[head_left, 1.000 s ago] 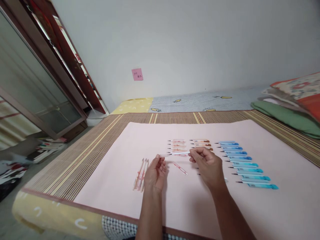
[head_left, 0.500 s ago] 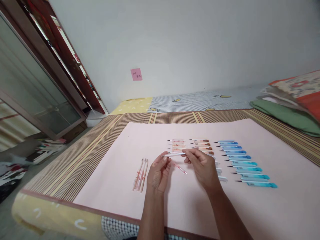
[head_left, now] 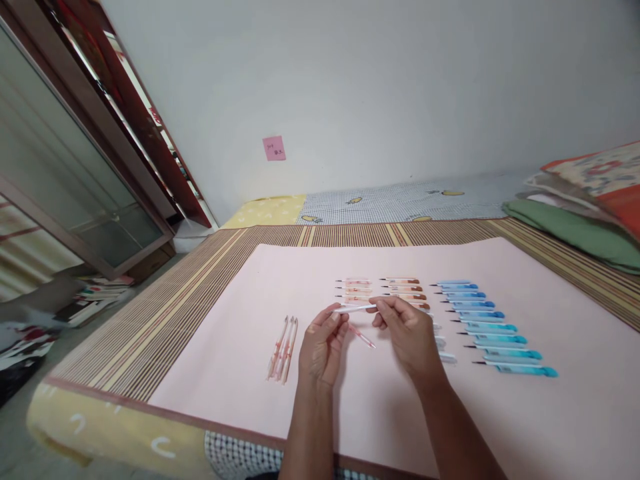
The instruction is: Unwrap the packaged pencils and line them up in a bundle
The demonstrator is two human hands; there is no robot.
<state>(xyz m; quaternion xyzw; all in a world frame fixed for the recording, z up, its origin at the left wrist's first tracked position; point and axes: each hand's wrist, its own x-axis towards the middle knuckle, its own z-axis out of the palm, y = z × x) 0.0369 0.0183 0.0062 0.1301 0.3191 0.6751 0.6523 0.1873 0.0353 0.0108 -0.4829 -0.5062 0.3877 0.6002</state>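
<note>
Pinches slim white pen part (head_left: 357, 308) above pink sheet (head_left: 220, 353), at one end with closed fingers of left hand (head_left: 323, 343), at other with those of right hand (head_left: 407, 333), equally near. Runs crosswise, rising slightly rightward, near red-patterned pen (head_left: 363, 337).

Pink note (head_left: 274, 148) on the wall (head_left: 380, 87); green folded cloth (head_left: 575, 233) at right.

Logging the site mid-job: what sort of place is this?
Probably a home bedroom: a striped mat over patterned bedding, with a green cloth piled among other fabrics at the right.
</note>
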